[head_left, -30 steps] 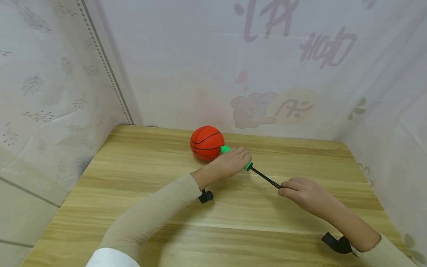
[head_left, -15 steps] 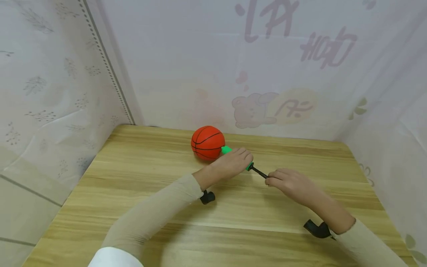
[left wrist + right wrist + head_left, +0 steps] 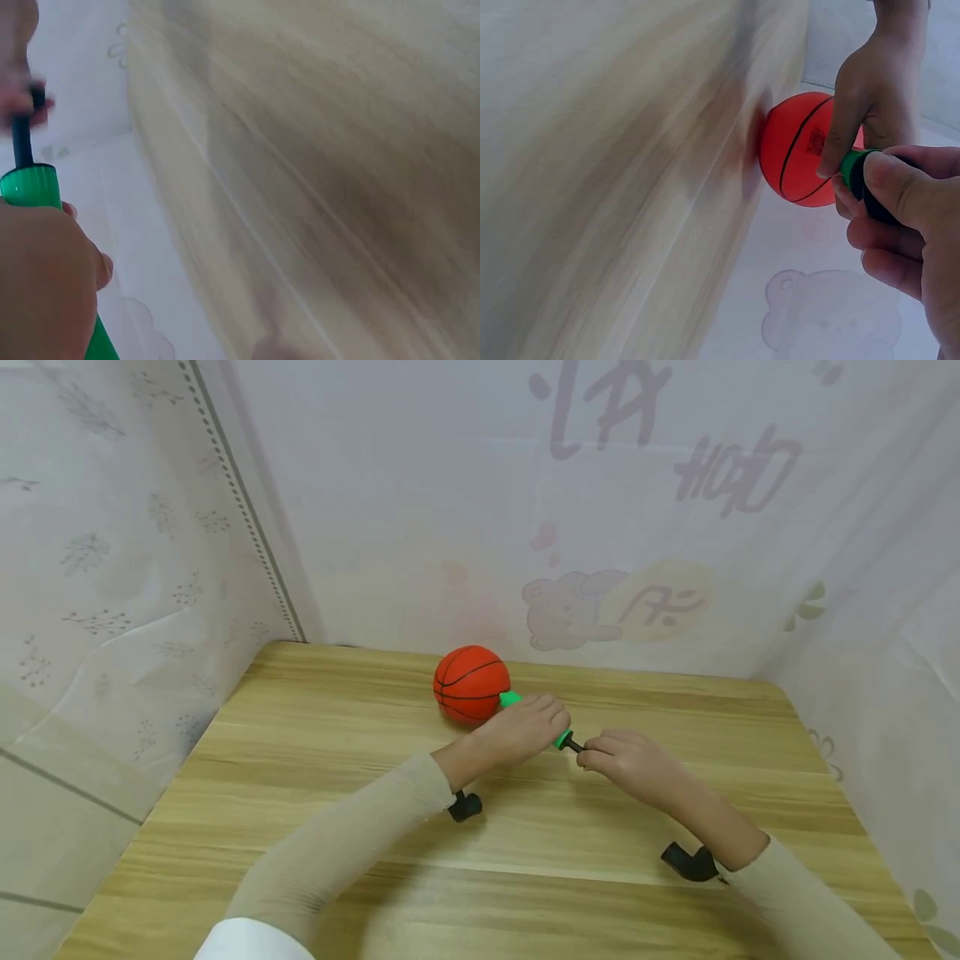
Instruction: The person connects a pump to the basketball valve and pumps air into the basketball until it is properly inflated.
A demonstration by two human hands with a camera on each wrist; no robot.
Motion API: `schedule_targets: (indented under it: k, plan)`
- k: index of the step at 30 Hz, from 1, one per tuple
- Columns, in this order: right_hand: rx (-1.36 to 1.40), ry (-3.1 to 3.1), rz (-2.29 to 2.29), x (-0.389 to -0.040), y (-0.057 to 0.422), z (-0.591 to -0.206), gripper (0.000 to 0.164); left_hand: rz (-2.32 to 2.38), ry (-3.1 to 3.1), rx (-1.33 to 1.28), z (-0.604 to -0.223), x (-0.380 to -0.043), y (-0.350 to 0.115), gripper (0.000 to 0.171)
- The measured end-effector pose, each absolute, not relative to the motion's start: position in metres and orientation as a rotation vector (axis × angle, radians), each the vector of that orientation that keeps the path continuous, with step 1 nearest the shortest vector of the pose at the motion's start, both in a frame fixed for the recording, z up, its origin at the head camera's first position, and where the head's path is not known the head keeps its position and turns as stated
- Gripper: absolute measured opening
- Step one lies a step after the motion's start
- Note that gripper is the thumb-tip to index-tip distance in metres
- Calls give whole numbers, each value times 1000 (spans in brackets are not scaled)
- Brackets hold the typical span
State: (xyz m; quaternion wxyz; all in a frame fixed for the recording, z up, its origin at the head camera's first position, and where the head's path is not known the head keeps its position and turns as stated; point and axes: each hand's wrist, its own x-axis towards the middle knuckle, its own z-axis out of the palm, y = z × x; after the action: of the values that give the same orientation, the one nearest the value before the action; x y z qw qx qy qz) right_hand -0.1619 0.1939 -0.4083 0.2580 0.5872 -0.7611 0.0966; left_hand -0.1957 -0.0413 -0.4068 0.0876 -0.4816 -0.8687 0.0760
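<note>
A small red basketball (image 3: 471, 683) with black lines sits on the wooden table near its back edge. Against its right side points the green tip of a hand pump (image 3: 510, 698). My left hand (image 3: 525, 728) wraps round the pump's green barrel (image 3: 31, 186), hiding most of it. To the right, my right hand (image 3: 626, 766) grips the black handle at the end of the pump's rod (image 3: 575, 746). Only a short stretch of rod shows between the two hands. In the right wrist view, thumb and fingers curl round the black handle (image 3: 877, 196).
The wooden table (image 3: 360, 693) meets a pale printed curtain (image 3: 390, 527) at the back, with more curtain on both sides. A black curved wrist mount (image 3: 688, 862) hangs under my right forearm, another black mount (image 3: 467, 807) under my left.
My right hand has moved left and up toward my left hand, pushing the rod into the barrel, so less of it shows. The ball and left hand have shifted only slightly.
</note>
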Motion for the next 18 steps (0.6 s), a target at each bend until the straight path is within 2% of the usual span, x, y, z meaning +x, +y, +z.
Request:
schedule_targets:
  k: [2, 3, 9, 15, 18]
  plan:
    - [1583, -2045, 262, -156, 200, -407, 39, 229, -2589, -1437, -406, -196, -43, 11]
    - [1575, -2040, 260, -153, 204, -406, 41, 227, -2592, -1435, -406, -196, -44, 11]
    - [1545, -2071, 249, -137, 226, -400, 42, 201, -2623, -1430, -405, -198, -48, 14]
    - [1541, -2069, 266, -127, 241, -399, 41, 207, -2608, -1425, -404, -200, -49, 8]
    - [1541, -2080, 261, -126, 243, -399, 42, 216, -2599, -1425, -406, -200, -47, 21]
